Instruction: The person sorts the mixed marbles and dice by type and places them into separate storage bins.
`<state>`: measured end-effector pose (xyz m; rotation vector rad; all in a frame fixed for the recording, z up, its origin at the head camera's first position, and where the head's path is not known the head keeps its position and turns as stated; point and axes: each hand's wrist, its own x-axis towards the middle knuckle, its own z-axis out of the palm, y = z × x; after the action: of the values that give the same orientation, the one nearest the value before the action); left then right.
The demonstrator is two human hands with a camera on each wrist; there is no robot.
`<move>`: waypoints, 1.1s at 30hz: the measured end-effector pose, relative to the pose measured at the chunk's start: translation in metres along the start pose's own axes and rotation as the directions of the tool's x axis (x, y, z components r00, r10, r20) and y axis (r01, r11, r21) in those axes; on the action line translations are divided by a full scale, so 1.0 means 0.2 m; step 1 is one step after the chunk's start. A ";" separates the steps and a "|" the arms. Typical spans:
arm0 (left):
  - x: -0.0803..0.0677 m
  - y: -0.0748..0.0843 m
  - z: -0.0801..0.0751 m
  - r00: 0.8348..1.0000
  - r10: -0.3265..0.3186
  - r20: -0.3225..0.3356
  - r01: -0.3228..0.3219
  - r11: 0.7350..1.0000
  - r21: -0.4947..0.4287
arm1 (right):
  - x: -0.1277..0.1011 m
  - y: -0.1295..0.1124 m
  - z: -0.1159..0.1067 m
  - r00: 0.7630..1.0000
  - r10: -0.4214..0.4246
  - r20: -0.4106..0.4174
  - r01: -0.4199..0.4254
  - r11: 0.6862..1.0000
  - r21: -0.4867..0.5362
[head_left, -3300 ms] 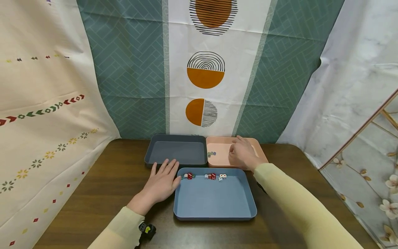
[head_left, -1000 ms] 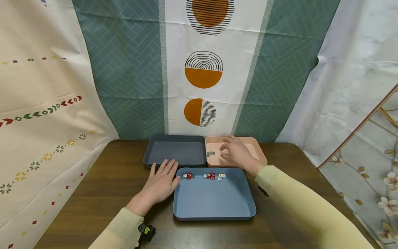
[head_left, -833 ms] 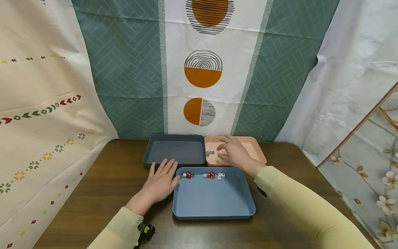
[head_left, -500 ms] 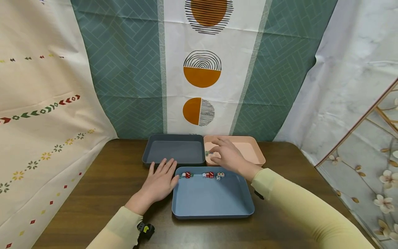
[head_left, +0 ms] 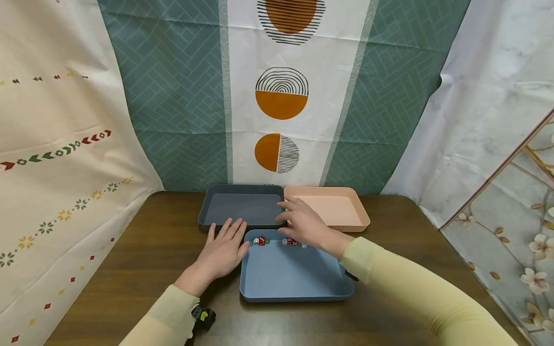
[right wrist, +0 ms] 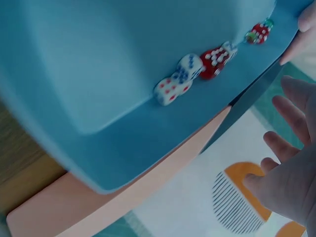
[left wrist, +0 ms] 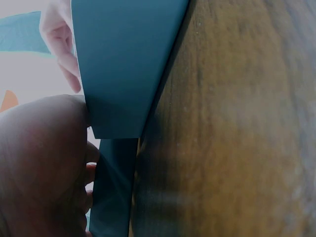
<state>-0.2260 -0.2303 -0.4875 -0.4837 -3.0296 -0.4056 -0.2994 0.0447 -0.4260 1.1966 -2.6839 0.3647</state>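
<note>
My left hand lies with fingers spread at the blue tray's left back corner, fingertips at the dark grey tray's front rim. Over the blue tray's back edge hovers my right hand, fingers bent and apart, nothing visible between them. Along the blue tray's back side sit small dice: a red die with green pieces beside it, red dice in the middle, and white dice with coloured pips. In the head view my right hand partly covers the white dice and hides the pink tray's left end.
A pink tray stands behind the blue one, beside the dark grey tray. All three are on a brown wooden table. A patterned curtain hangs right behind, with cloths at both sides.
My right hand has moved left and toward me, from over the pink tray to the blue tray's back edge, and covers the small green and blue rings. My left hand stays put.
</note>
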 end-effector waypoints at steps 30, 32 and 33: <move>0.01 -0.01 0.02 0.999 0.021 -0.027 -0.021 0.999 -0.029 | 0.05 -0.12 0.17 0.983 -0.047 0.176 0.069 0.991 -0.117; 0.00 -0.01 0.02 0.999 0.023 -0.030 -0.023 0.999 -0.025 | 0.06 -0.12 0.18 0.983 -0.050 0.176 0.071 0.991 -0.116; 0.00 -0.01 0.02 0.999 0.024 -0.033 -0.025 0.999 -0.028 | 0.06 -0.12 0.18 0.983 -0.050 0.175 0.071 0.991 -0.115</move>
<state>-0.2273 -0.2309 -0.4923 -0.5094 -2.9871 -0.4516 -0.2906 0.0099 -0.4537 1.3256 -2.7582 0.0923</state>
